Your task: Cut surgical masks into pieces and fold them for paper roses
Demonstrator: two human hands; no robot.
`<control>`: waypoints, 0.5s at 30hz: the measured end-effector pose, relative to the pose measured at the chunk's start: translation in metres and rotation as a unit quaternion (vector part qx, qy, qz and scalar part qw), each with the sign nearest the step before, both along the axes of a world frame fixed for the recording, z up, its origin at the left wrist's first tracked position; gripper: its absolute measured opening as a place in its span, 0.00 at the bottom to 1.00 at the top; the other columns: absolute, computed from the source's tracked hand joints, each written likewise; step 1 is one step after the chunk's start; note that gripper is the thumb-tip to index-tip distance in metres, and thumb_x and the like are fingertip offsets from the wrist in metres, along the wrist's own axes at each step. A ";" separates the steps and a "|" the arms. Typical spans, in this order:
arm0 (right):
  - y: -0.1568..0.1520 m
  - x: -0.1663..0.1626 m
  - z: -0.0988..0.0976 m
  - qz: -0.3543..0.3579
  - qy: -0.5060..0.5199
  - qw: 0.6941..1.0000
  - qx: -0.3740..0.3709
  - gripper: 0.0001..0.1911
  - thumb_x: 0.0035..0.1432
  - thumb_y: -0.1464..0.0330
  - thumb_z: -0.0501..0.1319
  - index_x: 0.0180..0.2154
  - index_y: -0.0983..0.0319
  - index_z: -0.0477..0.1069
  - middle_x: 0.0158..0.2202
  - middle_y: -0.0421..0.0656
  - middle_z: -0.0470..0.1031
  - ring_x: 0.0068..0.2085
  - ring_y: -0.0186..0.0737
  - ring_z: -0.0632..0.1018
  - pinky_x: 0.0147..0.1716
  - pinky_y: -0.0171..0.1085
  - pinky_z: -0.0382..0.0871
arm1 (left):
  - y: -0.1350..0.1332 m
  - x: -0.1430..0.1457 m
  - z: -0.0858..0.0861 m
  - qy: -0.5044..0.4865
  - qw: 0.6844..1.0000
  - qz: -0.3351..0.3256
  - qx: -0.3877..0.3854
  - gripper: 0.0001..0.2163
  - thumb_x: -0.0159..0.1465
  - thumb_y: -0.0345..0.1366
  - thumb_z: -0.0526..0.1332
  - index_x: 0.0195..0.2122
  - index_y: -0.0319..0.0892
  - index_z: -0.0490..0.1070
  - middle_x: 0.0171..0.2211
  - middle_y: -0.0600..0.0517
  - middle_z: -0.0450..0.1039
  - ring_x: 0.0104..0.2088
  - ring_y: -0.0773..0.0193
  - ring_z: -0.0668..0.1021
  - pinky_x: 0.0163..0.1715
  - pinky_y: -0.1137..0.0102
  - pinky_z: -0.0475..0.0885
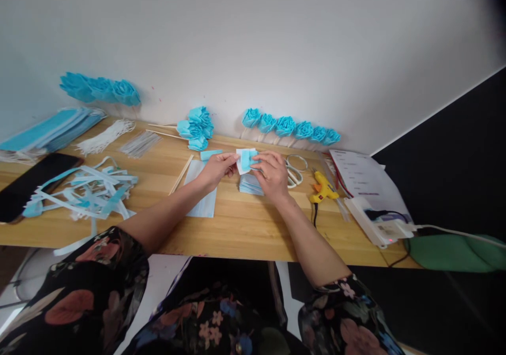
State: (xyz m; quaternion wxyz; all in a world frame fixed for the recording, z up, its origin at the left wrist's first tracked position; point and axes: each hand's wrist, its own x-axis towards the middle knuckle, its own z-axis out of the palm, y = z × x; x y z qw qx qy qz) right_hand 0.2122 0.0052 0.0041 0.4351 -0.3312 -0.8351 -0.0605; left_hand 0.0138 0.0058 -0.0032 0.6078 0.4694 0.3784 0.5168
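Both hands meet over the middle of the wooden table. My left hand pinches the left edge of a small folded blue-and-white piece, and my right hand holds its right side with fingers closed on it. Right under my right hand lies a small stack of cut blue squares. A flat pale blue mask sheet rests beneath my left wrist, with thin wooden sticks just left of it.
Blue rolled flowers lie along the wall. Scissors and a yellow glue gun sit to the right, then papers and a power strip. Cut strips, a phone, masks lie left.
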 end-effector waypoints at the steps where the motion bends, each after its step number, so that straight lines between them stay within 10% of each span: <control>1: 0.000 0.000 0.000 0.006 0.000 1.000 0.003 0.07 0.64 0.67 0.64 0.32 0.57 0.78 0.43 0.44 0.83 0.50 0.48 0.78 0.51 0.49 0.69 | 0.001 0.000 -0.001 -0.003 1.000 0.004 -0.001 0.19 0.53 0.51 0.71 0.24 0.39 0.72 0.20 0.54 0.68 0.22 0.71 0.69 0.22 0.74 0.61; 7: -0.003 -0.002 0.007 0.083 0.033 0.995 -0.041 0.07 0.63 0.64 0.66 0.33 0.57 0.78 0.40 0.43 0.84 0.46 0.46 0.80 0.51 0.49 0.69 | 0.006 -0.005 -0.003 -0.024 0.997 0.074 -0.010 0.14 0.56 0.47 0.68 0.27 0.40 0.72 0.24 0.54 0.70 0.27 0.68 0.72 0.30 0.72 0.68; 15: -0.019 -0.006 0.014 0.116 0.152 0.923 -0.333 0.17 0.60 0.52 0.64 0.30 0.58 0.79 0.24 0.38 0.77 0.25 0.35 0.73 0.25 0.35 0.64 | 0.003 -0.007 0.005 0.062 0.996 0.047 0.053 0.16 0.59 0.46 0.66 0.24 0.40 0.68 0.22 0.56 0.64 0.25 0.70 0.66 0.29 0.73 0.63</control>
